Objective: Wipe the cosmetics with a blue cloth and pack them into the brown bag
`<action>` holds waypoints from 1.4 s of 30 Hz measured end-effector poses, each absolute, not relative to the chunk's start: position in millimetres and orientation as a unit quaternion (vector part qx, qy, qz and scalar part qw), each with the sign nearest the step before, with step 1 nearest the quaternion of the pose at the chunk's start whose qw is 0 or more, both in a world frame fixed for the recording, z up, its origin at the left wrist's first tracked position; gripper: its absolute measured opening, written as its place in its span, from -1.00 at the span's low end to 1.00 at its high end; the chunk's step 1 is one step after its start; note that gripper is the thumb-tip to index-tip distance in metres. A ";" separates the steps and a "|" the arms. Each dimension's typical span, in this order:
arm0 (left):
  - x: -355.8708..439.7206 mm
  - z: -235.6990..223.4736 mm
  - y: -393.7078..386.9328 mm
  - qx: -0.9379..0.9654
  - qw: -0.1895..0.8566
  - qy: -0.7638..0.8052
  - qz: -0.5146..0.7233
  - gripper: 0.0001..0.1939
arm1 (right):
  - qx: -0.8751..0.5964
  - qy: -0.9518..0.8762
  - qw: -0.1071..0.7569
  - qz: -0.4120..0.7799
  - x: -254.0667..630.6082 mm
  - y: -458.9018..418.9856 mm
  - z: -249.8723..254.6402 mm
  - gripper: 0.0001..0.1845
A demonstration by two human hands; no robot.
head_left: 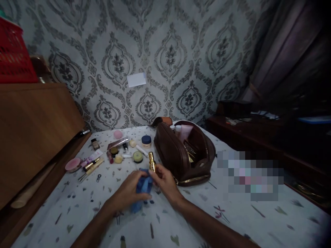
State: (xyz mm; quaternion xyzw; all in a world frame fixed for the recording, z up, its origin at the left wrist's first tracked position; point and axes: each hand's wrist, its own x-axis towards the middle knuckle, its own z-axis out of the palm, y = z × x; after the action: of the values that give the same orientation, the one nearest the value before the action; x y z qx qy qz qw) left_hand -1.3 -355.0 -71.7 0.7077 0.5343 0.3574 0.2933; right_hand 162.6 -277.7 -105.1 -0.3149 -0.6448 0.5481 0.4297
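My right hand (165,179) is closed around the lower end of a gold lipstick tube (151,161), which points up and away from me. A crumpled blue cloth (144,184) is gripped in my left hand (130,189), close against the right hand's fingers. Just right of my hands stands an unzipped brown makeup bag (168,150). Inside it I see a pink tube (186,131) and white-capped bottles (178,130). Beyond my hands lie a green-lidded jar (138,157) and a dark-blue-lidded jar (146,141).
Loose cosmetics spread to the left, including a pink compact (73,164), makeup brushes (90,169) and a pink sponge (118,134). A wooden cabinet (38,127) borders the left side, with a red basket (15,51) on top. A pixelated patch (250,175) covers part of the right side.
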 end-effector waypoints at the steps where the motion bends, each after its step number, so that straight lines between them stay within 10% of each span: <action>1: -0.3 -74.4 -356.5 0.739 0.249 0.539 0.319 -0.70 | -0.316 -0.635 0.428 0.561 162.1 -276.6 -105.9 -0.54; 3: 0.4 -75.9 -358.4 0.763 0.181 0.544 0.298 -0.93 | -0.318 -0.636 0.421 0.563 162.5 -276.1 -105.3 -0.52; 18: 6.1 -70.7 -359.3 0.617 0.209 0.600 0.463 -0.76 | -0.322 -0.853 0.244 0.330 166.0 -300.4 -83.8 -0.85; 32: -18.1 -76.0 -346.1 0.474 0.212 0.661 0.542 -0.72 | -0.305 -0.819 0.378 0.306 169.2 -290.1 -108.0 -0.54; 42: -45.2 -91.0 -342.5 0.410 0.179 0.708 0.546 -0.65 | -0.274 -0.827 0.387 0.303 168.9 -296.4 -100.4 -0.68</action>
State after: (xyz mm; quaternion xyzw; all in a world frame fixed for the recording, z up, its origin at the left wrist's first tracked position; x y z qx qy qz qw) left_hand -45.2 -342.5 -91.0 0.4103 0.7082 0.5460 0.1787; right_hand 168.9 -296.4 -100.4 -0.2738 -0.8266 0.3033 0.3870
